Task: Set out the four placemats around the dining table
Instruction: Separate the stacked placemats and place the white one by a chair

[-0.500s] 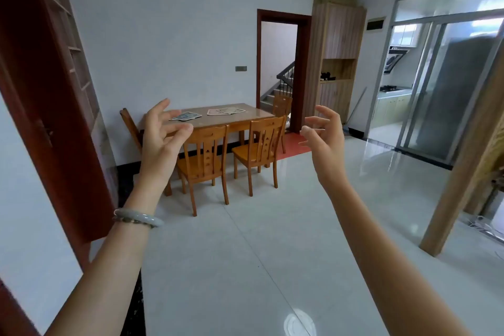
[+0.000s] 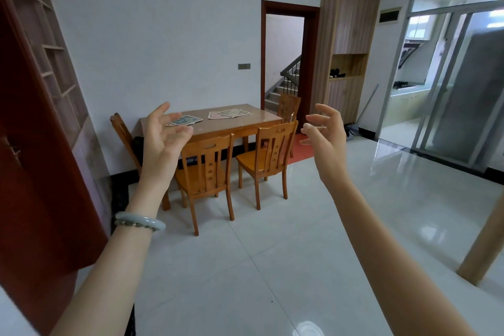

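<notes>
Empty hands up, counter well ahead across the floor.
The left hand [image 2: 163, 136] and right hand [image 2: 324, 136] are both open, fingers loosely spread, holding nothing. The placemats [image 2: 188, 120] lie in two loose heaps on the counter [image 2: 240, 125]. Chairs [image 2: 207, 169] line the near side, so I'd reach over the backs and gather the heaps first.

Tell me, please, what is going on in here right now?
A person faces the dining table from across the floor, left hand and right hand raised, open and empty. Bluish placemats and pinkish placemats lie overlapping on the tabletop in two clusters, not yet set out at the seats.
</notes>
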{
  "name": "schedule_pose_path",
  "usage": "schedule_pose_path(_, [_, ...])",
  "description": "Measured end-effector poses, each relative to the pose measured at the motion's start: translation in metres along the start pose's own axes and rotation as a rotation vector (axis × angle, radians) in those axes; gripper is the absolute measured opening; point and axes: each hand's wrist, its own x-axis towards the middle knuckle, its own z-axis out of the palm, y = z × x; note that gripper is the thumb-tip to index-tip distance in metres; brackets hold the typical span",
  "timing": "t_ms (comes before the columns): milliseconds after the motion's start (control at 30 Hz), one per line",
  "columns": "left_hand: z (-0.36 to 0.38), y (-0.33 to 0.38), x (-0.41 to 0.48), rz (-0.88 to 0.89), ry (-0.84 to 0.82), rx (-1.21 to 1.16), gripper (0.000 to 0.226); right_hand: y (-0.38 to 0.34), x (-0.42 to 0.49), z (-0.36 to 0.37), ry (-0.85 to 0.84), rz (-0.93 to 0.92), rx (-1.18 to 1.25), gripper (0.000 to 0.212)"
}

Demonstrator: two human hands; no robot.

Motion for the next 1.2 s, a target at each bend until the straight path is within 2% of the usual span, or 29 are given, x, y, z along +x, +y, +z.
schedule_pose_path(667, [0.064, -0.236, 0.268, -0.034, 0.115, 0.054, 0.06, 0.204, 0.28, 0.21, -0.12, -0.018, 0.135, 0.042])
schedule_pose_path(967, [0.022, -0.337, 0.336, -0.073, 0.209, 0.132, 0.066, 0.265, 0.338, 0.33, -0.244, 0.011, 0.228, 0.041])
schedule_pose_path(1200, [-0.025, -0.421, 0.416, -0.062, 0.241, 0.136, 0.069, 0.31, 0.381, 0.452, -0.262, 0.012, 0.263, 0.041])
